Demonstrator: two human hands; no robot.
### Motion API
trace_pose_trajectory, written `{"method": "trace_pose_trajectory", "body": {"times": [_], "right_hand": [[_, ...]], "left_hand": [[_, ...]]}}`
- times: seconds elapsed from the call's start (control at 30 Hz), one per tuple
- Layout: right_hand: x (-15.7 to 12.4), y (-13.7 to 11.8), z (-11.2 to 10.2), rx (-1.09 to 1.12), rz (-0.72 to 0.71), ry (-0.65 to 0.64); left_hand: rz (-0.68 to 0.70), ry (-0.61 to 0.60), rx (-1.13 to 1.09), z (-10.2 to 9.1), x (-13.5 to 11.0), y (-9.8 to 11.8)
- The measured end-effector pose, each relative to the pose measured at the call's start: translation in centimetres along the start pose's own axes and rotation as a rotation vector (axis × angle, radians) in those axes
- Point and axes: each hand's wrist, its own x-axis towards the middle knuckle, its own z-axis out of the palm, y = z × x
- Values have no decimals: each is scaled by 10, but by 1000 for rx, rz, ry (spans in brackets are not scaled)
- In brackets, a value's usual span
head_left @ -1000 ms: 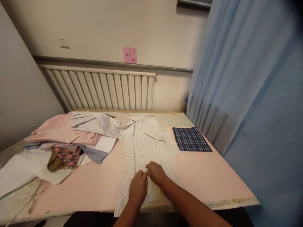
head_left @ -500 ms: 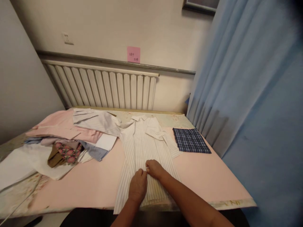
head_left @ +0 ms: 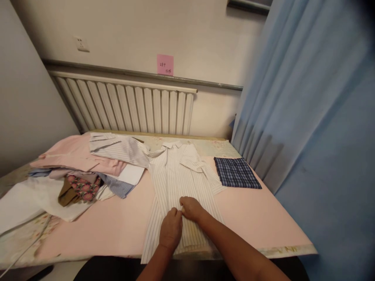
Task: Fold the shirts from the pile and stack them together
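Observation:
A white shirt with thin dark stripes (head_left: 175, 175) lies spread front side up, its collar toward the wall and its hem at the near table edge. Low on its front, my left hand (head_left: 171, 227) is closed on the middle edge of the shirt. Just beyond and to the right, my right hand (head_left: 191, 208) pinches the same strip, fingers bent inward. The two hands nearly touch. My fingertips hide whatever small part they grip. The shirt's left sleeve stretches toward the clothes pile; its right sleeve is folded down along the side.
Rumpled clothes, with a pink garment (head_left: 73, 154) on top, cover the left of the table. A folded dark plaid cloth (head_left: 236, 173) lies on the right. Behind stands a radiator (head_left: 140, 107); a blue curtain (head_left: 293, 97) hangs along the right side.
Both hands keep their place and grip on the shirt, with only tiny finger movement. The view has tilted slightly downward or shifted a little.

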Motion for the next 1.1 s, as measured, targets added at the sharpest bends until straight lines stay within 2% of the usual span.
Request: {"method": "trace_pose_trajectory", "body": {"times": [0.33,0.57,0.7,0.87,0.97,1.1], "right_hand": [[-5,8,3,136,-26,117],[-14,11,19,208,-36,304],[-15,6,22,114,-129,407],[-11,2,15,-4,-119,375],[-9,2,17,-8,-97,366],[-6,3,26,57,-93,434]], "left_hand": [[-8,-28,8,-2,1,1],[-8,-63,25,-1,2,0],[41,18,15,11,0,-5],[153,35,-43,25,0,-11],[166,12,-109,27,6,-14],[118,-49,-212,24,17,-19]]}}
